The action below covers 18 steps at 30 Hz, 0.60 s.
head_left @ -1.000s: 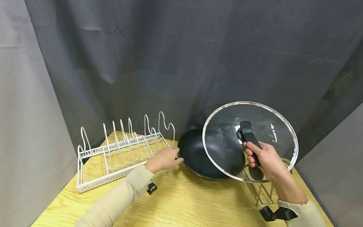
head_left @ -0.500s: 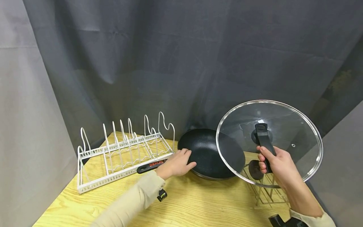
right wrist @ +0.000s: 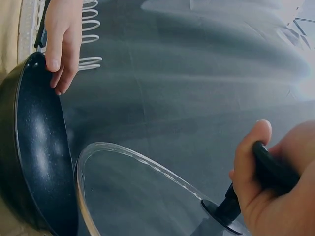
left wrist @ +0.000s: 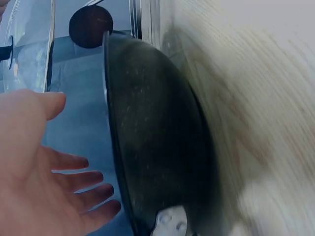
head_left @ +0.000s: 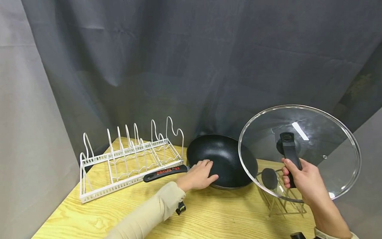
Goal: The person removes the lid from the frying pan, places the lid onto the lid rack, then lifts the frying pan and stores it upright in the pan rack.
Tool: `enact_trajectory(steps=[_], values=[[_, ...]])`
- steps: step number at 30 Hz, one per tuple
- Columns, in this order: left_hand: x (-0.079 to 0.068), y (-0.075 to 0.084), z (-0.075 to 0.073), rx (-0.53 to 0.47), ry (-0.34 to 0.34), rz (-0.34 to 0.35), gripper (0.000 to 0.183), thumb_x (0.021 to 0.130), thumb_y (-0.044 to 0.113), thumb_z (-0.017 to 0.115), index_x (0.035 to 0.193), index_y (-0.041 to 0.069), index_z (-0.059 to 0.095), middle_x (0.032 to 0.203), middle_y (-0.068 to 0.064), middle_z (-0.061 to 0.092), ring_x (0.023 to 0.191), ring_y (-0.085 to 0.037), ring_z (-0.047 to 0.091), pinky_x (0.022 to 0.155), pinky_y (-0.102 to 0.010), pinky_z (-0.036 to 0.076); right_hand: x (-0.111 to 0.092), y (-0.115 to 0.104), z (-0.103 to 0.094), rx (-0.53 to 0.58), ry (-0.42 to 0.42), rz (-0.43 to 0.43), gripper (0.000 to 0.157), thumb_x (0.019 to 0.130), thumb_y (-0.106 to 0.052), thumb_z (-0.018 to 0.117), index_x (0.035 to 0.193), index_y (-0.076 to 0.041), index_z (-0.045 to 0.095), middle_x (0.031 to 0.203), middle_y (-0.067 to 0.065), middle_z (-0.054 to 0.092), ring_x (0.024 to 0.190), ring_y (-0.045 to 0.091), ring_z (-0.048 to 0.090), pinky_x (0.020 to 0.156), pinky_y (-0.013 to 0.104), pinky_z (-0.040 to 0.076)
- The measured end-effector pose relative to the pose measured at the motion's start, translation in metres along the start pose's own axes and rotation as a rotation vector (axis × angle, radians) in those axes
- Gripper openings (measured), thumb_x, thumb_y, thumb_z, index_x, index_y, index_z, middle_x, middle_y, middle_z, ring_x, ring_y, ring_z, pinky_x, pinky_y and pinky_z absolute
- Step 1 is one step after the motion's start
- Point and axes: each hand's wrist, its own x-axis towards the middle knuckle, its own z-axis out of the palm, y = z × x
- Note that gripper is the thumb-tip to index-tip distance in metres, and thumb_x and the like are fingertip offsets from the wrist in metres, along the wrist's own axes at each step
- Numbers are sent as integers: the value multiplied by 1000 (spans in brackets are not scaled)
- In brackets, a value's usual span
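Observation:
My right hand (head_left: 308, 181) grips the black upright handle (head_left: 288, 144) of a large glass lid (head_left: 323, 137). The lid is raised and tilted, its metal rim overlapping the pan's right side in the head view. A black frying pan (head_left: 231, 162) rests on the table, its long handle (head_left: 165, 173) reaching left along the white rack. Over the pan's near left rim hovers my left hand (head_left: 197, 176), fingers loosely extended and holding nothing. In the left wrist view those fingers (left wrist: 86, 191) are spread beside the rim of the pan (left wrist: 152, 128).
A white metal pan rack (head_left: 119, 186) with wire dividers stands on the left of the wooden table (head_left: 209, 215). At the right, partly behind the lid, are a thin wire rack (head_left: 271, 207) and a dark round disc (head_left: 269, 178). A grey curtain (head_left: 191, 66) hangs behind.
My right hand has carried the lid to the right, uncovering more of the pan. The left hand has moved right from the pan handle to over the pan, leaving the handle in view.

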Motion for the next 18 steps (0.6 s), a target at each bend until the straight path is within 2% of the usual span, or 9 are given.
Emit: enact_trajectory(steps=[8, 14, 18], values=[[14, 18, 16, 1, -4, 41, 67, 97, 53, 39, 143, 4, 36, 146, -9, 36, 132, -24, 35, 104, -39, 34, -7, 5, -8, -99, 50, -7, 41, 98, -34, 48, 107, 5, 43, 67, 1, 52, 49, 12, 51, 44, 28, 47], [28, 34, 22, -2, 7, 81, 68, 97, 53, 39, 145, 5, 33, 147, -6, 34, 134, -21, 34, 105, -37, 33, -8, 5, -15, -82, 86, -1, 43, 97, -37, 49, 103, 6, 41, 66, 1, 53, 49, 13, 51, 44, 29, 47], [38, 46, 25, 30, -7, 115, 69, 97, 55, 39, 146, 7, 32, 148, -4, 33, 134, -19, 33, 105, -34, 32, -10, 5, -19, -202, 117, 33, 46, 98, -40, 43, 105, 5, 41, 68, 1, 54, 50, 14, 53, 47, 31, 49]])
